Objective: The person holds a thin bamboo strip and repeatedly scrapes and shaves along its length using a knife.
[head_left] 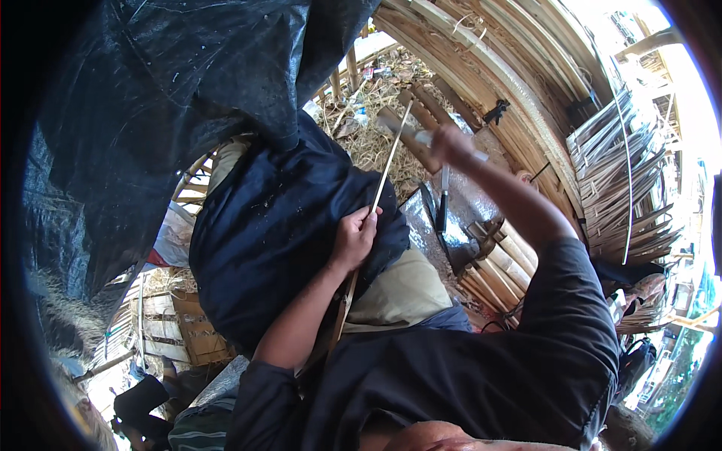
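Observation:
My left hand (355,239) is closed round a long, thin bamboo strip (387,167), above the dark cloth (278,233) spread over my lap. The strip slants up and away to the right, and its lower part runs back beside my forearm. To the right of the strip's far end, my right hand (451,144) is smeared by motion but looks wrapped round a knife (402,129). Its blurred, broad blade points left and lies close to the strip's tip; I cannot tell whether they touch.
Another knife with a black handle (442,212) lies on a shiny grey sheet (470,188) at the right. Split bamboo pieces (500,272) are stacked near it. Long bamboo slats (519,83) line the far right. A black plastic sheet (203,68) hangs at the left. Shavings (368,146) litter the ground.

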